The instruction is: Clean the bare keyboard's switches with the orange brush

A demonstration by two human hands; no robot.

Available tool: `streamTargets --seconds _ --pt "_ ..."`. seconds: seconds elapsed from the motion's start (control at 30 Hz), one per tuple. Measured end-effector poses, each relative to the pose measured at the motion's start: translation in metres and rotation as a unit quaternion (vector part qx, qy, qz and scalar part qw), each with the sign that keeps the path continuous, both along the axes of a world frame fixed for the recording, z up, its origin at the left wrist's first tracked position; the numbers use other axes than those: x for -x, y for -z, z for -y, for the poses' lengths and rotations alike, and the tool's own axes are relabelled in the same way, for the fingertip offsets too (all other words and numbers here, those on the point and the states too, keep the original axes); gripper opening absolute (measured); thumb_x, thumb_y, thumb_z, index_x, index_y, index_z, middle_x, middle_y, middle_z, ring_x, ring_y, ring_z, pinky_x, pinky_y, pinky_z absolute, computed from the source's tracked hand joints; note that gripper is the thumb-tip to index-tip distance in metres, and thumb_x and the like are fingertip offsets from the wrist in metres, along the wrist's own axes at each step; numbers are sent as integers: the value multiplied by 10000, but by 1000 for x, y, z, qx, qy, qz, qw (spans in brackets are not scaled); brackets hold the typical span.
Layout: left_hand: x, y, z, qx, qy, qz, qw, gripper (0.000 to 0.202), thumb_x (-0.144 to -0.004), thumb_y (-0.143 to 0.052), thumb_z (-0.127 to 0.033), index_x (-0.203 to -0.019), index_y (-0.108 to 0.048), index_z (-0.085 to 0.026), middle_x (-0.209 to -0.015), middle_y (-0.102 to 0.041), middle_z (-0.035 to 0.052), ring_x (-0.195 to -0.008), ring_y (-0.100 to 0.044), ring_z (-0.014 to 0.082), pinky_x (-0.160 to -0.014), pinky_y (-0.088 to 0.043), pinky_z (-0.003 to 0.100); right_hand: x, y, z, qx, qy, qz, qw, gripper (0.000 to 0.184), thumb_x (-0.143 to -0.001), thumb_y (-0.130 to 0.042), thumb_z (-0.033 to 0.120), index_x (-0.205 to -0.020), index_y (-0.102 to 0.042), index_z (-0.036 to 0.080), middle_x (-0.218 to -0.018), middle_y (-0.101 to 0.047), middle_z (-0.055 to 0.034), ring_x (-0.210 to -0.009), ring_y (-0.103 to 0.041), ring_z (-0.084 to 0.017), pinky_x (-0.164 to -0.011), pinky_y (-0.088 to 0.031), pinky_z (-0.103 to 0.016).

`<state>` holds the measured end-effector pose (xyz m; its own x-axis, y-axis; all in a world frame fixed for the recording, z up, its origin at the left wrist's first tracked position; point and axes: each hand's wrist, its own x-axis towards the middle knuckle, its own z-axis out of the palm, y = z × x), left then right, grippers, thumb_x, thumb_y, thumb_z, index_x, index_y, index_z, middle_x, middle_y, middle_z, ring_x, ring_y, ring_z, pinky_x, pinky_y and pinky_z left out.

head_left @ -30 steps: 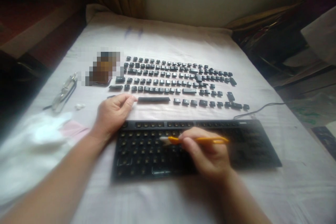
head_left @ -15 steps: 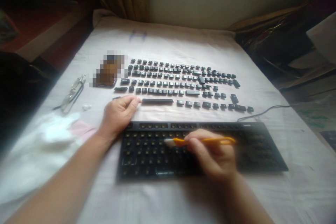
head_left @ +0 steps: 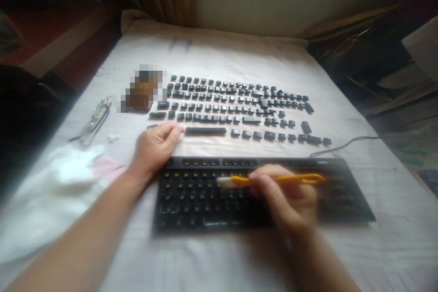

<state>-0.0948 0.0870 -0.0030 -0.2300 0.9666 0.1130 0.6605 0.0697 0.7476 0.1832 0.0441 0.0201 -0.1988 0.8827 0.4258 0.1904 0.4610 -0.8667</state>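
Observation:
A black keyboard [head_left: 215,216] with its keycaps off lies in front of me. My right hand [head_left: 287,200] pinches an orange-handled brush [head_left: 241,182]. Its pale bristles point left, over the upper middle of the key sockets; whether they touch is unclear. My left hand [head_left: 153,148] rests at the keyboard's far left corner, fingers curled and thumb against the forefinger. Anything inside that grip is hidden. Just right of its fingertips lies the loose space bar [head_left: 205,130]. Beyond the keyboard, several rows of loose black keycaps [head_left: 251,120] are laid out.
Eyeglasses [head_left: 91,121] lie at the left, near small white bits [head_left: 113,138] and a white cloth [head_left: 65,191]. A blurred-out phone-like object [head_left: 140,93] sits left of the keycaps. The keyboard's cable [head_left: 352,140] runs right across the pale sheet [head_left: 239,61].
My right hand has shifted slightly right with the brush, and the brush handle now tilts up a little at its right end. My left hand and the keyboard stay put.

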Motion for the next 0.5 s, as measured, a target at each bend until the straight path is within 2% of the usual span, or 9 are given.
streamTargets --seconds 0.23,0.37,0.5 --pt "0 0 0 -1 2 1 1000 360 -867 -548 -523 -917 -788 -259 -915 -806 13 -863 -739 217 -785 -534 295 5 -5 -6 -52 -49 77 994 171 -913 -584 94 -862 -713 194 -703 -746 -35 -566 -684 -147 -546 -578 -249" --pt "0 0 0 -2 2 0 1000 357 -872 -544 -522 -922 -790 -267 -924 -807 11 -874 -740 214 -792 -536 289 5 -4 -3 -24 -53 46 997 167 -908 -597 84 -885 -719 195 -710 -746 -31 -568 -686 -148 -521 -566 -240" --pt "0 1 0 -3 4 -3 1000 354 -872 -546 -523 -912 -790 -270 -923 -808 11 -874 -739 216 -782 -535 287 0 -2 -1 -22 -17 18 999 169 -940 -591 109 -923 -729 205 -701 -726 -20 -560 -673 -143 -530 -571 -245"
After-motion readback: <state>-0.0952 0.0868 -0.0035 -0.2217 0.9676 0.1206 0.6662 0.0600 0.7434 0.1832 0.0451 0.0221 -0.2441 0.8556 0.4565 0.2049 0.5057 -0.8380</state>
